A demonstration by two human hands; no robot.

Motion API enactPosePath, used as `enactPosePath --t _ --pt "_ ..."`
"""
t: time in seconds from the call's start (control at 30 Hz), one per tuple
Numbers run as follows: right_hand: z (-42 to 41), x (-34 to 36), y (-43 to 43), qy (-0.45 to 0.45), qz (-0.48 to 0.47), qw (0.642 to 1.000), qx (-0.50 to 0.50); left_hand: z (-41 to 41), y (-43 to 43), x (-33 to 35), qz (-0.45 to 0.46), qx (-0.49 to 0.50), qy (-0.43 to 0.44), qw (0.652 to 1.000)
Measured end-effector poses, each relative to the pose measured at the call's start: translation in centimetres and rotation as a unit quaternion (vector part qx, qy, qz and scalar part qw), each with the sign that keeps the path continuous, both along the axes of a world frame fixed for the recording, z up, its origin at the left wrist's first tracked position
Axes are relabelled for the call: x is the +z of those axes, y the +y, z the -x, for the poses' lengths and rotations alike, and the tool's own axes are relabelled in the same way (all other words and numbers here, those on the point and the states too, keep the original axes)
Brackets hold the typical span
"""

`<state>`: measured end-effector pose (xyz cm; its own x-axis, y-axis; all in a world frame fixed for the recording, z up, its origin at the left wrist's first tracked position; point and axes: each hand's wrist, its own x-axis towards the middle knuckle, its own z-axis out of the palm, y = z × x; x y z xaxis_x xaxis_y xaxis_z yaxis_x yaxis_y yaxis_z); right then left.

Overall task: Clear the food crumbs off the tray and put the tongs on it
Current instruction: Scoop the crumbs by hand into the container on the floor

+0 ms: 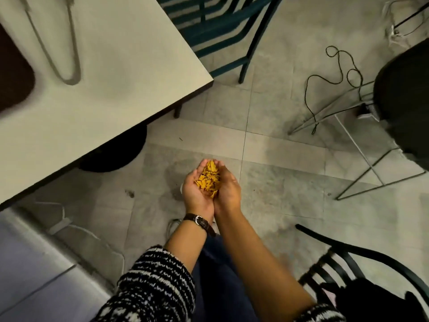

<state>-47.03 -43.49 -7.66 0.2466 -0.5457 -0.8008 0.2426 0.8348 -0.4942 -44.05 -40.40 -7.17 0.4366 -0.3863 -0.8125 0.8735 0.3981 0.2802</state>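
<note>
The left hand [197,189] and right hand [226,190] are pressed together side by side, palms up and fingers curled into one cup that holds a heap of orange-yellow food crumbs [208,178]; neither hand is closed into a fist, both lie half-open around the pile. A dark watch strap [200,222] circles the left wrist, and black-and-white knitted sleeves [153,282] are pushed back on the forearms. The cupped hands hang over bare grey floor tiles [267,173], well clear of the table edge, with open floor ahead and to the right of them. The pale table [120,73] runs off to the upper left, its near corner jutting out above the hands. On it the metal tongs [55,43] lie flat, with their looped end toward the table's near edge, just beside the dark brown tray [14,73], whose rounded corner shows at the left frame edge; tongs and tray do not touch. A teal chair [222,33] stands past the table corner, a black chair [348,263] is close on the right, and a dark cable [325,80] loops across the floor beyond.
</note>
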Motion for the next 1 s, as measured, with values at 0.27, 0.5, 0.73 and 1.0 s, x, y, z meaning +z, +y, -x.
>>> enactPosePath --t 0.27,0.5,0.73,1.0 --pt "2.5 -19.9 0.0 0.164 -0.079 0.983 -0.004 1.9 -0.8 -19.8 -0.081 -0.096 0.083 0.989" --pt "3.3 -29.9 -0.6 0.190 -0.148 0.969 0.051 1.0 -0.2 -30.6 -0.168 -0.220 0.056 0.959" --pt "3.8 -29.0 -1.0 0.145 -0.131 0.979 0.052 1.6 -0.4 -31.6 -0.184 -0.254 -0.003 0.950" --pt "4.4 -26.6 -1.3 0.132 -0.136 0.979 0.073 2.6 -1.0 -27.6 -0.196 -0.381 -0.145 0.892"
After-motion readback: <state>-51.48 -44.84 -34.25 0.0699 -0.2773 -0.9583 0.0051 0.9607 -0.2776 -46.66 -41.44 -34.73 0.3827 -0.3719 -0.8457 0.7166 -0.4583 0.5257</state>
